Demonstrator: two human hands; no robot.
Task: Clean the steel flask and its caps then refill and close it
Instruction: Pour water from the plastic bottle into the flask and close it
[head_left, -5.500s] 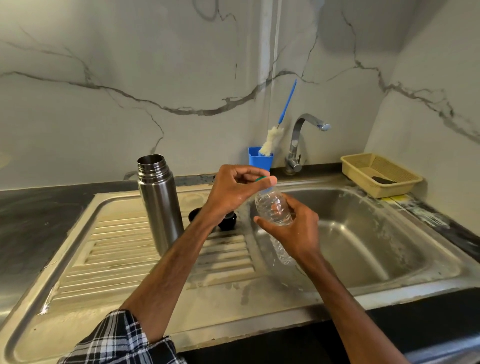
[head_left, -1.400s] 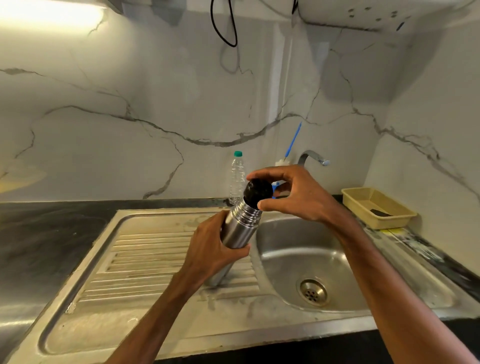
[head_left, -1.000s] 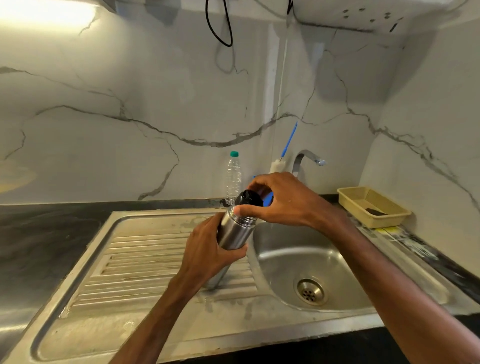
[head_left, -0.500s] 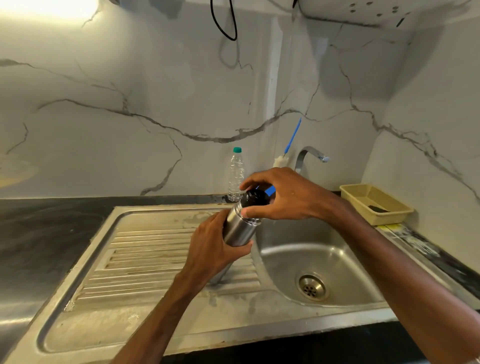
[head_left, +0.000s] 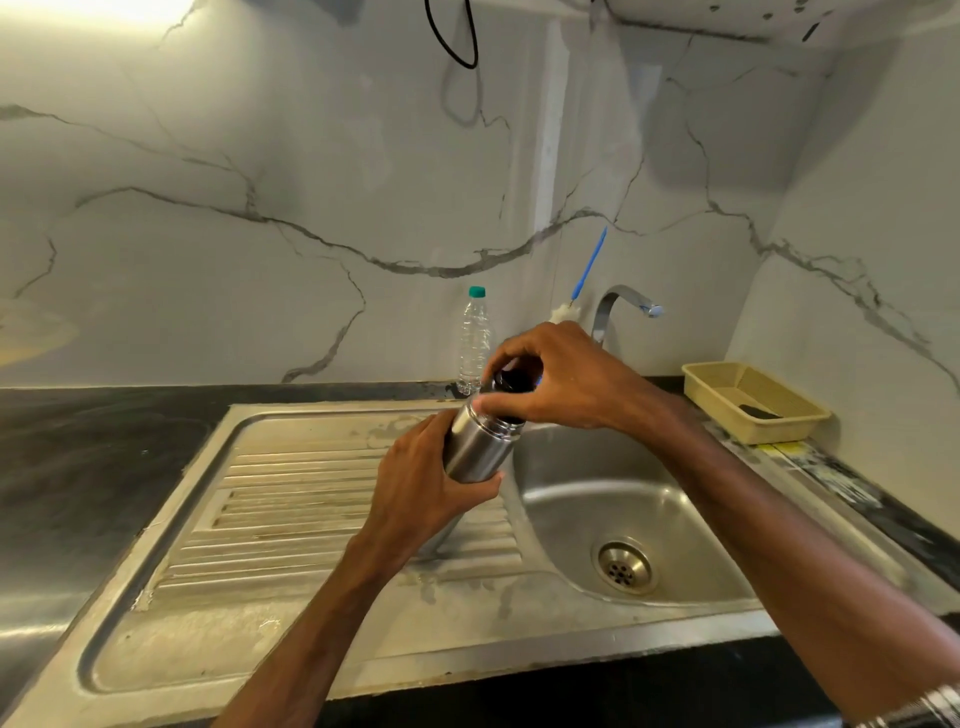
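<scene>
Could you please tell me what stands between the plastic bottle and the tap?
The head view shows a blue-handled bottle brush there, its base hidden behind the right hand.

flask (head_left: 475, 447) brushed steel w/ glossy black plastic cap (head_left: 511, 378), sink (head_left: 311, 519) dull stained steel w/ ribbed drainboard, counter (head_left: 78, 457) dark polished stone, wall (head_left: 260, 208) glossy veined marble, far bottle (head_left: 474, 343) clear crinkled plastic, right tray (head_left: 753, 402) matt beige plastic.

Around the flask (head_left: 475, 447)

The flask is leaning on the draining board (head_left: 301, 499), cap (head_left: 511, 378) on top. A bottle (head_left: 474, 340) is standing at its twelve o'clock, the tap (head_left: 607, 310) at one, a tray (head_left: 779, 430) at two, the basin (head_left: 571, 493) lying at four
</scene>
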